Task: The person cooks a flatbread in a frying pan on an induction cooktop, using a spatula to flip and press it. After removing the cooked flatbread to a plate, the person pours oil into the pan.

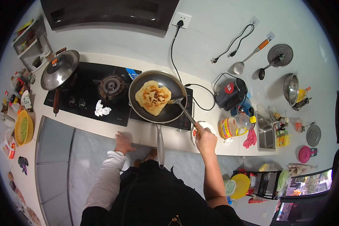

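A browned flatbread point(153, 97) lies in a dark frying pan point(141, 75), which sits on an induction cooktop point(188, 113). My right hand point(205, 139) grips the handle of a metal spatula point(187, 113); the blade meets the bread's right edge, and I cannot tell whether it reaches under. Beneath that hand is a white plate point(208, 126), partly covered. My left hand point(124, 142) rests at the counter's front edge with fingers spread, holding nothing. The pan's grey handle point(160, 147) points toward my body, between my two hands.
Left of the pan are a gas hob burner point(111, 85), crumpled tissue point(102, 109) and a lidded wok point(62, 69). To the right stand a black appliance point(231, 94), an oil bottle point(234, 125) and a sink point(265, 134). A power cord point(172, 48) runs down behind the pan.
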The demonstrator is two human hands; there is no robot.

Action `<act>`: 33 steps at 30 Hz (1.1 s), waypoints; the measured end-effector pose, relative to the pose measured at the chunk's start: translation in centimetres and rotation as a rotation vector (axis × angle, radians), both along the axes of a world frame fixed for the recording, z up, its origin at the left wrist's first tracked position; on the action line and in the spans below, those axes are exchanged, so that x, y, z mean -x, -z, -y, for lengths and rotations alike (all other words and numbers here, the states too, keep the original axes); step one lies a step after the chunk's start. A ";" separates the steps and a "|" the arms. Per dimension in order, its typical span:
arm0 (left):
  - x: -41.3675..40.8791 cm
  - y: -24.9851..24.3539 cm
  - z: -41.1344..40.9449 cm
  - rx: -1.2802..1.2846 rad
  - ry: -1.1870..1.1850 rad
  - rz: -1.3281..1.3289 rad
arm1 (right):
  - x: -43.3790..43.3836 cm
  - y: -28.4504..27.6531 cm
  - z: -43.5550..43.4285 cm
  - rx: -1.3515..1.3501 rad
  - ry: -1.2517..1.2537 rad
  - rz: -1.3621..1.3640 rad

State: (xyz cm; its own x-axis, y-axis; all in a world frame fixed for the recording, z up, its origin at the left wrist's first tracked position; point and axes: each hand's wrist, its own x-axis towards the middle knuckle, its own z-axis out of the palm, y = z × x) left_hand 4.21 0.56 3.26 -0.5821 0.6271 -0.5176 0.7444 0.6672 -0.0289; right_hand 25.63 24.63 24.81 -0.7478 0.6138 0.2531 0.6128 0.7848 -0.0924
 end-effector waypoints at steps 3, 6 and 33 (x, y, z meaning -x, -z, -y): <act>-0.1 0.6 0.3 0.012 0.000 -0.034 | 0.2 -1.4 0.8 0.050 0.030 -0.021; -0.1 1.2 0.3 0.048 0.012 -0.043 | 0.9 -1.1 0.4 0.124 -0.021 -0.152; 0.3 1.3 0.1 0.043 0.021 0.000 | 8.9 4.6 -0.9 0.128 -0.204 -0.162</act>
State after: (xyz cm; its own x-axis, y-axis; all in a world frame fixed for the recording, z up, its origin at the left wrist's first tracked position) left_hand 3.92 0.48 1.91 -0.5687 0.6163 -0.5447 0.7584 0.6493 -0.0571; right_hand 16.73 25.52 20.16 -0.8149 0.4900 0.3096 0.4130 0.8657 -0.2829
